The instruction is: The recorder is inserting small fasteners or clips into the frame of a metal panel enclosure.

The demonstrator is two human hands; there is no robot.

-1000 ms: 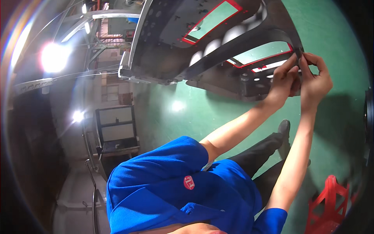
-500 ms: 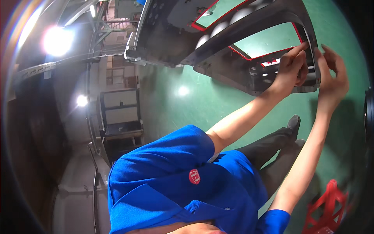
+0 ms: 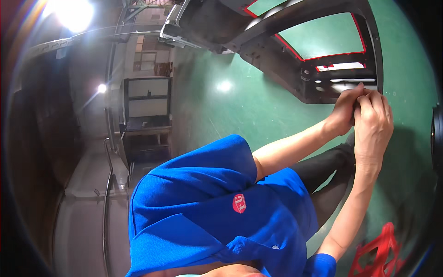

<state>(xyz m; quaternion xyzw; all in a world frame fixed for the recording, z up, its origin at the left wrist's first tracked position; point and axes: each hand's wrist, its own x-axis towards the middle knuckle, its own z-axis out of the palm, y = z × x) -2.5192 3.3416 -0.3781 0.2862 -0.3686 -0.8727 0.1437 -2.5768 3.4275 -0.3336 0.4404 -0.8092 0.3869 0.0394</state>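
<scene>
A large dark grey moulded shell [image 3: 272, 74] with window-like openings edged in red reaches down from the top of the view. At its lower right corner my two hands meet, close to its rim. My left hand [image 3: 344, 111] is closed, fingers bent toward the right hand. My right hand [image 3: 374, 115] curls over beside it, closed, its back toward the view. A small dark patch shows between the palms, but what it is I cannot make out. The fingertips are mostly hidden, and whether they touch the shell's edge I cannot tell.
A green floor [image 3: 217, 115] spreads beneath. A red openwork stand [image 3: 380, 254] is at the lower right. A dark framed cabinet or rack [image 3: 146, 104] stands at the left, with a bent metal rail [image 3: 108, 184] nearer me. My legs [image 3: 330, 180] show below my hands.
Half a second ago my hands were apart, on either side of the shell's right rim. They have now come together lower down, at its corner. The whole view has shifted a little.
</scene>
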